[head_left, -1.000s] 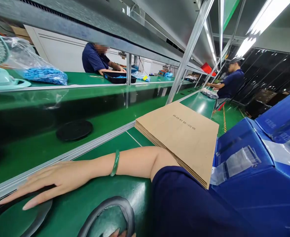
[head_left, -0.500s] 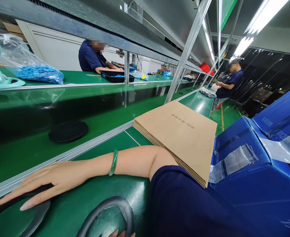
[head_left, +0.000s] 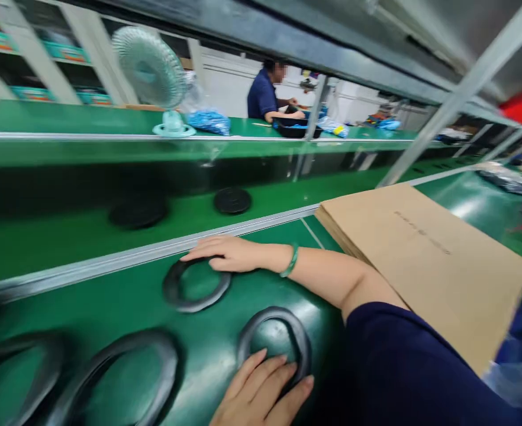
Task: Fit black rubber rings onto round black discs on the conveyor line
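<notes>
My right hand (head_left: 225, 253), with a green bangle on its wrist, reaches left across the green table. Its outstretched fingers lie over the far rim of a black ring (head_left: 199, 305), the thumb beside them near the ring's opening. Lower down, my left hand (head_left: 261, 393) rests with spread fingers over the near part of another black ring (head_left: 273, 313), hiding some of it. Two larger-looking black rings lie to the left: one ring (head_left: 170, 361) near the bottom middle-left, one ring (head_left: 43, 378) at the left edge, blurred and partly cut off.
A stack of flat cardboard (head_left: 421, 236) lies on the right. Beyond the metal edge rail (head_left: 154, 248), dark round discs (head_left: 233, 201) lie on a lower green surface. A teal fan (head_left: 152, 71) and a seated person (head_left: 261, 94) are across the bench. A slanted metal post (head_left: 456, 94) stands behind the cardboard.
My view has swung left and down, bringing the fan and more rings into sight. More of my left hand shows over its ring. My right hand still touches a ring.
</notes>
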Available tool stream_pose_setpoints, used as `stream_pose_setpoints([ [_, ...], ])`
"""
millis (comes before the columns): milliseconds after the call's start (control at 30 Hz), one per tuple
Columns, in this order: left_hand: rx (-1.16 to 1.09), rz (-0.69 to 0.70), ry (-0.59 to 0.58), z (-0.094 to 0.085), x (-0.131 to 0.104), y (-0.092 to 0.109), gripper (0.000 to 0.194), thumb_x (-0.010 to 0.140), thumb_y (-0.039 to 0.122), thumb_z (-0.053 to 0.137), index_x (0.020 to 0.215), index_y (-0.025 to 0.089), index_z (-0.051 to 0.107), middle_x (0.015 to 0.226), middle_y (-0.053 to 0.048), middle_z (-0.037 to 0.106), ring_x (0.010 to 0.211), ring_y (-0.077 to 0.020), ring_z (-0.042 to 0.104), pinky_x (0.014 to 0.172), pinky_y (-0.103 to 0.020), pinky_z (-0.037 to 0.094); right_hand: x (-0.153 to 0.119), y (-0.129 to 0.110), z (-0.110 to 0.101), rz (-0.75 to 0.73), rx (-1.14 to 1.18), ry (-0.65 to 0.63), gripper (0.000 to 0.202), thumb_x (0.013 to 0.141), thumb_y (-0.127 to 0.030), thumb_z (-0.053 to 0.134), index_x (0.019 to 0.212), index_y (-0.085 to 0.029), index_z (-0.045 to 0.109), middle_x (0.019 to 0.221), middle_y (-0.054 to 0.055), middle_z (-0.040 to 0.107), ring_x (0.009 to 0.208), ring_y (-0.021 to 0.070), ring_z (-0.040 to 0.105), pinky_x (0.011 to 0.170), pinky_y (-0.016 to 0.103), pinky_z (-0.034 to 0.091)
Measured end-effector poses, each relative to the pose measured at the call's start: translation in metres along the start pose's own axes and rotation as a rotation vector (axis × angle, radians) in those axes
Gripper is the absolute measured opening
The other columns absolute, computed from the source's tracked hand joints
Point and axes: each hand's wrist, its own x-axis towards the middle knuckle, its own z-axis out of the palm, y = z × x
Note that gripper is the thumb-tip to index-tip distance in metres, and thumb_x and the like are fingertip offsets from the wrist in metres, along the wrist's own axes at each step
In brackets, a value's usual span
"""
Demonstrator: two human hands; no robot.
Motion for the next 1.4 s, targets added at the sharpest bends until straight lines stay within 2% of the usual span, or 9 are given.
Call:
stream_pose_setpoints([
  [133,-0.065,-0.184,0.108,0.005,0.002,0.014,0.034,0.107,0.022,0.038,0.121,0.033,0.067,0.109,0.006,0.067,0.108,-0.0106,0.059,0.124,-0.034,0.012,-0.003,-0.009,-0.002,0.021,0.070,0.040,0.037,0.103,-0.019,0.047,0.139,-0.016,0.054,0.138,0.007,0.051,0.130,0.0209,0.044,0.117,0.034,0.029],
  [233,-0.088,-0.242,0.188,0.013,0.001,0.022,0.025,0.104,0.023,0.049,0.118,0.033,0.068,0.107,0.006,0.066,0.107,-0.0101,0.058,0.123,-0.032,0.018,-0.003,-0.016,-0.004,0.064,0.068,0.025,0.037,0.104,-0.026,0.045,0.139,-0.018,0.053,0.138,0.007,0.052,0.133,0.0224,0.041,0.118,0.040,0.028],
  [467,-0.072,-0.265,0.172,0.016,-0.002,0.026,0.023,0.098,0.028,0.063,0.120,0.036,0.066,0.109,0.007,0.063,0.111,-0.0098,0.055,0.122,-0.033,0.018,-0.001,-0.023,-0.005,0.180,0.141,0.062,0.049,0.104,-0.048,0.051,0.143,-0.020,0.050,0.140,0.009,0.049,0.133,0.0254,0.042,0.116,0.044,0.031],
  [700,-0.076,-0.264,0.175,0.015,-0.002,0.025,0.023,0.101,0.028,0.058,0.121,0.036,0.066,0.108,0.007,0.064,0.110,-0.0104,0.056,0.122,-0.032,0.019,-0.004,-0.010,-0.002,0.429,0.531,0.315,0.052,0.099,-0.056,0.054,0.133,-0.017,0.057,0.122,0.010,0.062,0.118,0.0239,0.055,0.109,0.041,0.040],
  [833,-0.081,-0.263,0.189,0.016,-0.002,0.026,0.023,0.100,0.028,0.058,0.121,0.036,0.066,0.108,0.007,0.064,0.109,-0.0100,0.056,0.121,-0.032,0.020,-0.005,-0.004,-0.001,0.493,0.494,0.416,0.052,0.089,-0.053,0.068,0.121,-0.013,0.065,0.100,0.008,0.064,0.091,0.0197,0.060,0.086,0.032,0.049],
  [933,-0.071,-0.261,0.177,0.016,-0.003,0.026,0.024,0.102,0.027,0.055,0.122,0.035,0.065,0.109,0.006,0.063,0.109,-0.0104,0.056,0.121,-0.033,0.022,-0.005,-0.008,0.000,0.480,0.386,0.322,0.048,0.087,-0.048,0.070,0.120,-0.013,0.067,0.078,0.001,0.055,0.066,0.0133,0.049,0.064,0.025,0.041],
  [1033,-0.044,-0.246,0.158,0.017,-0.005,0.026,0.023,0.103,0.030,0.053,0.122,0.037,0.065,0.111,0.006,0.062,0.108,-0.0101,0.056,0.119,-0.033,0.026,-0.006,-0.017,0.001,0.464,0.298,0.167,0.045,0.089,-0.046,0.067,0.122,-0.016,0.068,0.068,-0.003,0.047,0.059,0.0118,0.040,0.058,0.024,0.034],
  [1233,0.036,-0.225,0.222,0.023,-0.006,0.025,0.023,0.103,0.031,0.054,0.120,0.042,0.066,0.109,0.010,0.064,0.104,-0.0079,0.057,0.119,-0.031,0.025,-0.008,-0.019,-0.001,0.496,0.326,0.149,0.050,0.093,-0.050,0.063,0.129,-0.016,0.063,0.067,-0.002,0.050,0.060,0.0136,0.045,0.061,0.025,0.038],
  [1400,0.091,-0.177,0.087,0.032,-0.013,0.022,0.030,0.104,0.025,0.049,0.126,0.042,0.061,0.122,0.011,0.061,0.114,-0.0082,0.053,0.117,-0.030,0.032,-0.008,-0.013,-0.003,0.472,0.448,0.141,0.057,0.096,-0.055,0.056,0.137,-0.015,0.057,0.088,0.006,0.064,0.077,0.0193,0.058,0.080,0.034,0.049],
])
